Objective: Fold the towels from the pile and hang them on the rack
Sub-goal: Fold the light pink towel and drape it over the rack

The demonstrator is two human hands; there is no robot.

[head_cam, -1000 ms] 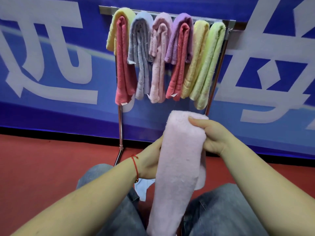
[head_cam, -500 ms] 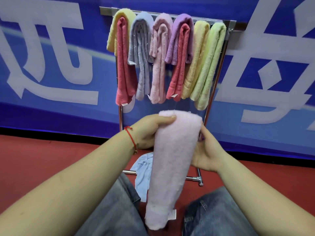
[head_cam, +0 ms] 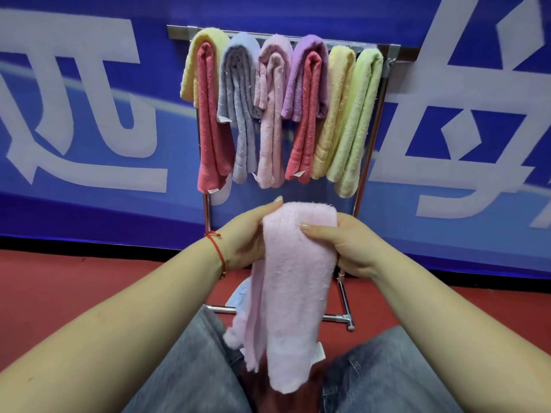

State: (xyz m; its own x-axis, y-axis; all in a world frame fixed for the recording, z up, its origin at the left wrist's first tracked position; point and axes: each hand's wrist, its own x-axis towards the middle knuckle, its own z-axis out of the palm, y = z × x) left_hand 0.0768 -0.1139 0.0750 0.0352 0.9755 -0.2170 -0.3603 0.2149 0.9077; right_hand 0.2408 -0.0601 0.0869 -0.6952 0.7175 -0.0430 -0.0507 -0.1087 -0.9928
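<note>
Two hands grip the folded top of a pale pink towel (head_cam: 293, 281): the left hand (head_cam: 246, 236) curls round its left edge, the right hand (head_cam: 346, 248) pinches the right, thumb across the front, likely to keep the fold closed before hanging. The towel hangs near-vertical between the knees, fold uppermost, loose ends pointing down. Beyond it, the rack (head_cam: 384, 93) carries a crowded row of folded towels (head_cam: 277, 114).

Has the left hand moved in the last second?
Yes. The left hand rose from mid-towel up to the pink towel's top fold, nearer the rack.
</note>
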